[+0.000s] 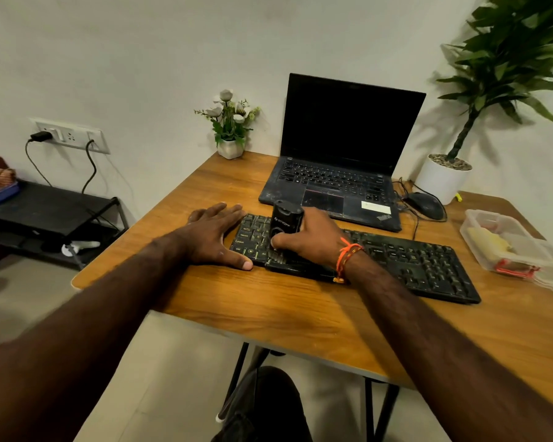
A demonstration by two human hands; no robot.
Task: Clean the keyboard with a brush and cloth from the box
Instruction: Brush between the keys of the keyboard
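I see the long black dusty keyboard (396, 260) lying slantwise mid-desk. My right hand (313, 240) grips an upright black plastic brush (286, 224), bristles down on the left keys. My left hand (214, 237) lies flat, fingers straight, against the keyboard's left end. Behind stands an open black laptop (339, 161); a clear plastic box (508, 240) sits right. The wooden desk (268, 307) is bare toward its near edge.

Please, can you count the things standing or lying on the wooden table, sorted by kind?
Keyboard: 1
Brush, gripped by the right hand: 1
Laptop: 1
Mouse: 1
Plastic box: 1
Potted plants: 2, flower pot and white pot
Total: 7
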